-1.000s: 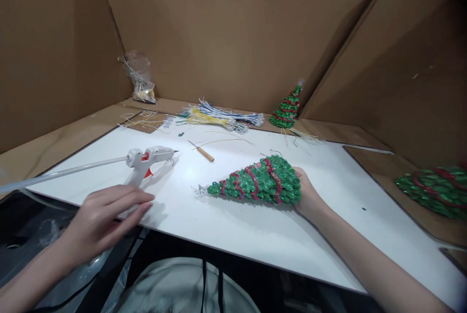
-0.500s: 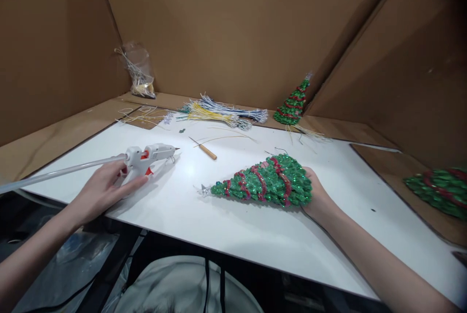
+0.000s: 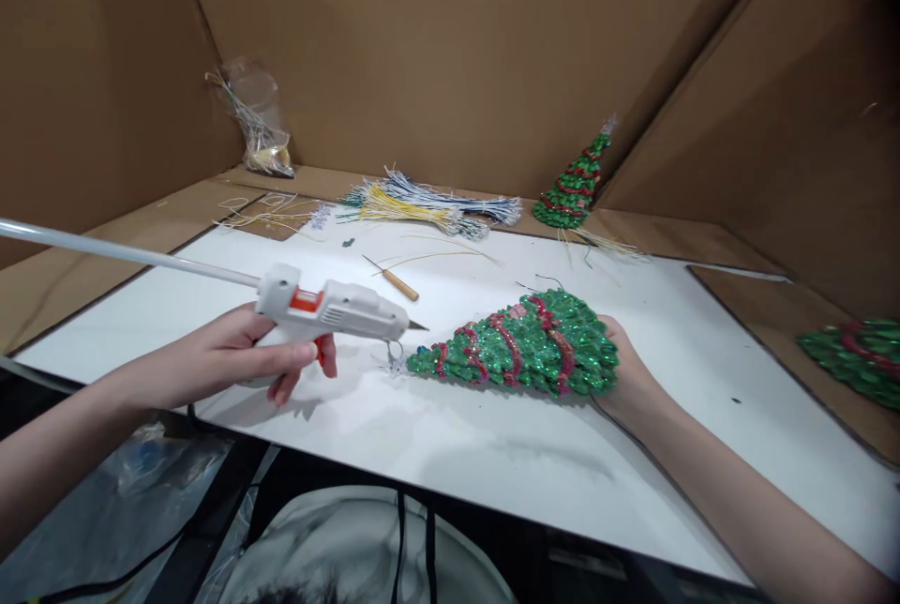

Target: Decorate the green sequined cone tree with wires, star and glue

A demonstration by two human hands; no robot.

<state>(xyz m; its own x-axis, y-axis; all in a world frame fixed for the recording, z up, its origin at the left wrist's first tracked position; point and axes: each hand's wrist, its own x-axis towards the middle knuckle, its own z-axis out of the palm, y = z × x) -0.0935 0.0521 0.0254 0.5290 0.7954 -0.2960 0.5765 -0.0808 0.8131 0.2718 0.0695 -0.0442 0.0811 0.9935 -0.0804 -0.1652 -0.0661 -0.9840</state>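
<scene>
My left hand (image 3: 239, 362) is wrapped round the grip of a white glue gun (image 3: 330, 310) with an orange trigger and a long clear glue stick out the back. Its nozzle points right, close to the silver star tip of a green sequinned cone tree (image 3: 524, 346) with red bands. That tree lies on its side on the white board (image 3: 492, 454). My right hand (image 3: 629, 374) grips the tree's wide base, fingers mostly hidden behind it.
A wooden-handled awl (image 3: 394, 279) lies behind the gun. Bundles of yellow, white and blue wires (image 3: 422, 207), a plastic bag (image 3: 257, 121) and a standing small tree (image 3: 577, 182) line the back. Another green tree (image 3: 854, 355) lies far right. Cardboard walls enclose the table.
My left hand reached the glue gun, closed on it, lifted it and carried it right toward the tree's tip. My right hand kept hold of the tree.
</scene>
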